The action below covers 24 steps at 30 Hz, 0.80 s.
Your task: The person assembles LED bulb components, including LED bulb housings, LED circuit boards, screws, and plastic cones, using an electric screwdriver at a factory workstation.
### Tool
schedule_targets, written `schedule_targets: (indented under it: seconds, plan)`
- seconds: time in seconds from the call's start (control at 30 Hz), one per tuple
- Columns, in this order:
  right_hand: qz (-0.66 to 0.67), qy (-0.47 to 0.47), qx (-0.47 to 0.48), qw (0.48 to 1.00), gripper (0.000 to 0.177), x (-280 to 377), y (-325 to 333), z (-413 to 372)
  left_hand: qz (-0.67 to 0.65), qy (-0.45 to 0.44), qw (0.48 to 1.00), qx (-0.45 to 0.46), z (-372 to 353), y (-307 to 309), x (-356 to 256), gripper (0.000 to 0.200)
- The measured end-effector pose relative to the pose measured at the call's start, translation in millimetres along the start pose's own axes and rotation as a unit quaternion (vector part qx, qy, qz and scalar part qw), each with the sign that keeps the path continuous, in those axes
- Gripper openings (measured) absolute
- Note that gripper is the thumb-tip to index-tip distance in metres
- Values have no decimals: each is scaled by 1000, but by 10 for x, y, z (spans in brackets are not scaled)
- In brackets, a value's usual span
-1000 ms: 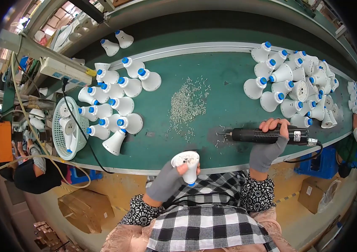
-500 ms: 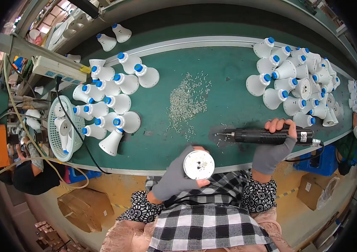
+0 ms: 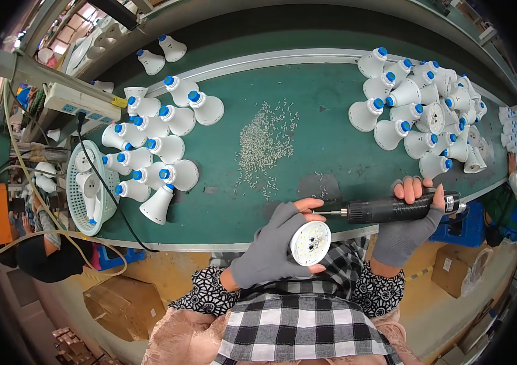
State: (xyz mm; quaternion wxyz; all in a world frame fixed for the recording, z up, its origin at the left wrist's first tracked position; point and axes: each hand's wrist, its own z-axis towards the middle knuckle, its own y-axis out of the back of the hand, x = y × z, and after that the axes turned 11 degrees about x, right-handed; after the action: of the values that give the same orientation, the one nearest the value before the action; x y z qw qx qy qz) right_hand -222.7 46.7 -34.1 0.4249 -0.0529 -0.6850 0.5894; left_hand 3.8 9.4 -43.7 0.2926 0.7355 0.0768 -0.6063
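While clasping bulb (image 3: 309, 242) at lower centre of frame, LED face up: left grip (image 3: 267, 249), closed round body. Right of bulb: right grip (image 3: 405, 225), wrapped tight on driver (image 3: 392, 208); long axis level, bit aimed frame-left, tip just above bulb face.

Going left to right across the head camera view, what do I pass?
White mesh basket → left group of bulb housings → left hand → LED bulb → electric screwdriver, gripped by the right hand.
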Motion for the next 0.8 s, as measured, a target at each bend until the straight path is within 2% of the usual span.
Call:
schedule_targets:
  seconds: [0.5, 0.8]
  plan:
    - [-27, 29, 38, 999, 22, 59, -111, -147, 129, -35, 990, -49, -78, -95, -52, 72]
    - [-42, 32, 33, 998, 21, 74, -130, -177, 135, -35, 989, -42, -81, -122, -56, 71]
